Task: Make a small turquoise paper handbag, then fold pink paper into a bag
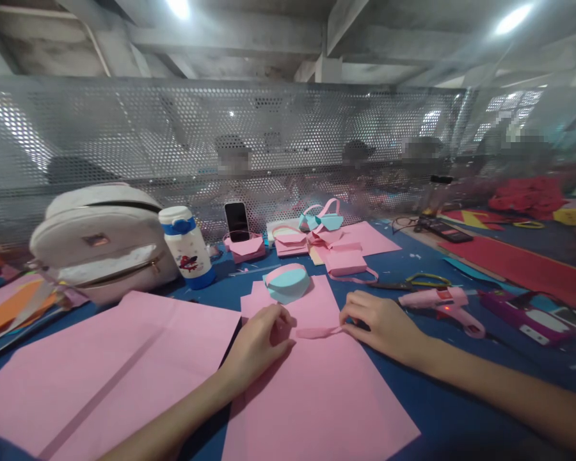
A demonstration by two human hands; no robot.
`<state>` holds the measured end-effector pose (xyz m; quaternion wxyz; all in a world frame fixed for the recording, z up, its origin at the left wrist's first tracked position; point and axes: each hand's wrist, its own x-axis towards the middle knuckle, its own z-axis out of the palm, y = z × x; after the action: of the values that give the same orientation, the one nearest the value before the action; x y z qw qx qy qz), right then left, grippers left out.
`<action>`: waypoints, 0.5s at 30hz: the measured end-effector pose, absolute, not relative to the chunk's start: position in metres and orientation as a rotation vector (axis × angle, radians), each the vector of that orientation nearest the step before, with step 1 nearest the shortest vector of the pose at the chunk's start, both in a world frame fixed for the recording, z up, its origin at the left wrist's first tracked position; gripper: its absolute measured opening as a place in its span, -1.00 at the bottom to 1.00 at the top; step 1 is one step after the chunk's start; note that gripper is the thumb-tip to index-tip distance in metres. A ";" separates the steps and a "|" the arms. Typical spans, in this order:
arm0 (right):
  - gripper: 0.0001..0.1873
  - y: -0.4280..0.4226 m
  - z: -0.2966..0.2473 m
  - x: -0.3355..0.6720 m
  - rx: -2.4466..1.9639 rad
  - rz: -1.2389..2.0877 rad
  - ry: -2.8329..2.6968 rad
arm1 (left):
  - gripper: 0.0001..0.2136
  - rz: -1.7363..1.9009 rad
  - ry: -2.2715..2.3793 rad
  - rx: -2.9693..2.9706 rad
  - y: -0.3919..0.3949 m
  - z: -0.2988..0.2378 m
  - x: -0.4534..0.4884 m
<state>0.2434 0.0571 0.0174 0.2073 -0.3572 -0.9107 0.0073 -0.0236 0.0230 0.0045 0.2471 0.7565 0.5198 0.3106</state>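
Observation:
A narrow pink paper strip [317, 332] lies across a large pink sheet [317, 390] on the blue table. My left hand [259, 339] is closed, pinching the strip's left end. My right hand [381, 323] pinches the right end with bent fingers. Just beyond the strip sits a small blue-and-pink paper bag shape [287, 283].
Another big pink sheet [100, 371] lies at left. A white handbag [100, 240], a white-and-blue bottle [187, 246] and a propped phone [237, 221] stand behind. Several pink paper bags [331, 246] sit further back. A pink glue gun [444, 304] and scissors [420, 282] lie at right. A perforated metal screen [269, 134] closes the back.

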 end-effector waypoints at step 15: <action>-0.91 0.074 0.060 0.253 -0.879 -0.514 -2.617 | -0.80 1.209 1.526 2.073 0.050 0.017 -0.042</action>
<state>0.2530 0.0738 0.0596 0.1660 -0.3088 -0.9190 -0.1804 -0.0424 0.0499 0.0165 0.1485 0.7209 0.5306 0.4203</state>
